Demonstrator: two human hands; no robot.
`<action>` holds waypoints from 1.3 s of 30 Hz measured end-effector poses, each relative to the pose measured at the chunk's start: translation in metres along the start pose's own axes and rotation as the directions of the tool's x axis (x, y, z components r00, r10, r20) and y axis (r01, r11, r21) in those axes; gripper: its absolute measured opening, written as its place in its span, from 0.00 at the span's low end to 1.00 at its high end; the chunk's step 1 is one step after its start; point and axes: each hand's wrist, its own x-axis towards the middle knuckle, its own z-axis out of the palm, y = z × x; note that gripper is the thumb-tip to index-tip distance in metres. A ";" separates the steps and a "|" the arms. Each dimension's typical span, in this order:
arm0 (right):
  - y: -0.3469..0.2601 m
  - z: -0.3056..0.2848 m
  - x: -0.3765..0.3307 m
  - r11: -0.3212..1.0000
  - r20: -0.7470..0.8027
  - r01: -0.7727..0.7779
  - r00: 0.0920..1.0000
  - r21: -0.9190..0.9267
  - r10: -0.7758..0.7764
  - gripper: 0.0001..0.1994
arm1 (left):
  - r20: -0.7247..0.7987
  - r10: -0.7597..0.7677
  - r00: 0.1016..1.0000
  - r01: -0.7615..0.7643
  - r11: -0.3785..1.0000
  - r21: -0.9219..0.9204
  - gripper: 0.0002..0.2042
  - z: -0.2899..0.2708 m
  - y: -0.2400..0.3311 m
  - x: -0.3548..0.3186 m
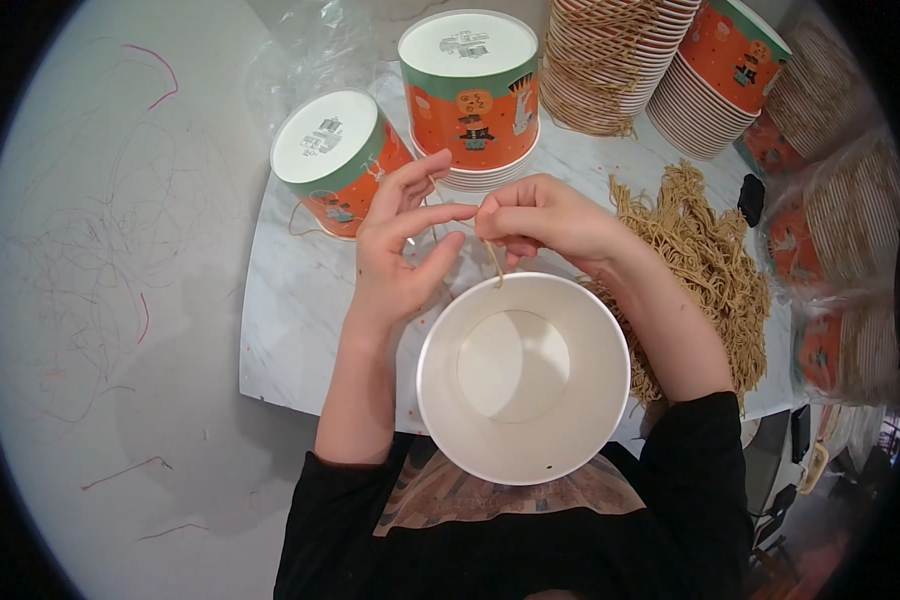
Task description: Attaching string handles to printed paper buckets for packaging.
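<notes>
A white paper bucket (450, 400) stands mouth up in front of my body, its inside bare; a small dark hole shows near its front rim. Just beyond its far rim, my right hand (540, 222) pinches a tan cord (492, 262), whose lower end hangs down at that rim. My left hand (400, 235) is beside it with fingers spread and thumb apart, its index fingertip touching the right fingers. A strand of cord passes by the left fingers; whether they press on it is hard to see. Right of the bucket lies a heap of tan cords (705, 260).
Behind my hands sit upside-down orange and green buckets (475, 120), one leaning at left (325, 140). Stacked buckets (610, 60) with cords stand at the back. Bagged stacks (830, 240) line the right. A scribbled white wall (120, 300) borders the marbled table (280, 330).
</notes>
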 end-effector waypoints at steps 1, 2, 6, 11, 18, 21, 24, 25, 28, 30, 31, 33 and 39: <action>0.000 -0.001 0.000 1.000 0.001 0.000 1.000 -0.001 0.000 0.06 | -0.001 0.000 1.000 0.000 1.000 0.000 0.10 0.000 -0.002 0.000; 0.000 -0.002 0.000 1.000 0.012 0.002 1.000 -0.007 -0.002 0.06 | -0.003 -0.015 1.000 0.015 1.000 -0.014 0.09 0.001 -0.004 0.000; -0.002 0.002 0.000 0.998 0.029 -0.011 0.999 -0.068 0.013 0.06 | -0.044 -0.074 0.996 0.072 0.997 -0.041 0.09 0.001 -0.008 -0.002; -0.001 0.003 -0.002 0.994 0.053 -0.012 0.998 -0.108 0.018 0.06 | -0.038 -0.071 0.997 0.070 0.997 -0.038 0.07 0.005 -0.005 -0.003; -0.001 -0.002 -0.001 0.998 0.223 -0.058 0.973 -0.013 0.060 0.08 | -0.233 -0.100 0.967 0.119 0.991 0.066 0.05 0.009 -0.003 -0.004; 0.003 -0.004 0.000 0.994 0.266 -0.091 0.961 0.052 0.074 0.07 | -0.290 -0.133 0.948 0.157 0.986 0.060 0.04 0.011 -0.002 -0.003; 0.004 -0.001 0.001 0.986 0.286 -0.117 0.955 0.118 0.079 0.05 | -0.327 -0.128 0.936 0.174 0.978 0.114 0.03 0.012 -0.005 -0.007; 0.005 -0.001 0.001 0.986 0.286 -0.117 0.955 0.119 0.079 0.05 | -0.327 -0.129 0.936 0.174 0.978 0.114 0.03 0.012 -0.004 -0.007; 0.006 -0.005 0.003 0.981 0.300 -0.134 0.950 0.143 0.086 0.04 | -0.327 -0.088 0.941 0.163 0.964 0.209 0.02 0.013 -0.002 -0.008; 0.009 -0.010 0.004 0.990 0.347 -0.127 0.933 0.067 0.096 0.08 | -0.308 -0.121 0.944 0.174 0.974 0.149 0.02 0.014 0.001 -0.008; 0.010 -0.009 0.005 0.990 0.349 -0.126 0.932 0.066 0.095 0.08 | -0.309 -0.120 0.943 0.174 0.973 0.151 0.02 0.014 0.000 -0.008; 0.012 -0.006 0.007 0.988 0.320 -0.156 0.935 -0.023 0.155 0.18 | -0.232 -0.141 0.962 0.148 0.989 0.012 0.03 0.012 -0.002 -0.006; 0.014 -0.001 0.015 0.872 0.240 -0.160 0.969 0.462 0.051 0.25 | -0.160 -0.036 0.986 0.046 0.997 0.056 0.06 0.017 0.003 -0.005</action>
